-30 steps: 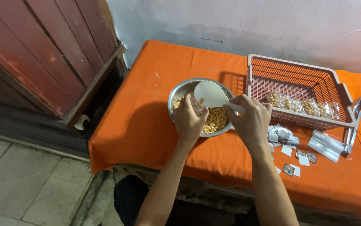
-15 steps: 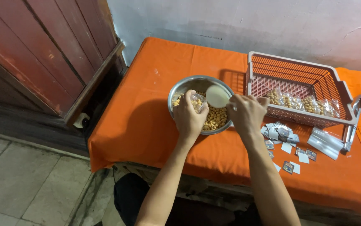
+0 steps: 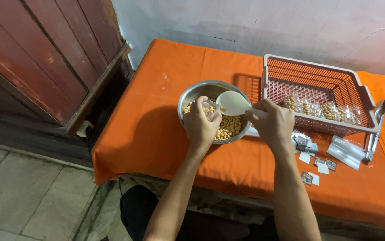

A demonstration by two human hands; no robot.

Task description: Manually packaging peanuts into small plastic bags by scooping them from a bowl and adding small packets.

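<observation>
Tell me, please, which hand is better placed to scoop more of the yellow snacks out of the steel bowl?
Probably the right hand: it already holds the white scoop above the steel bowl of yellow snacks. The left hand is occupied, gripping a small clear bag over the bowl.

Clear filled packets (image 3: pixel 322 110) in basket; small label cards (image 3: pixel 316 166) and empty clear bags (image 3: pixel 347 152) beside it

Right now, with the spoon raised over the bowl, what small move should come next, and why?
Probably tip the white spoon toward the small clear bag. The right hand holds the spoon above the metal bowl of yellow snacks, and the left hand holds the bag just beside it, so any spill should fall into the bowl.
</observation>
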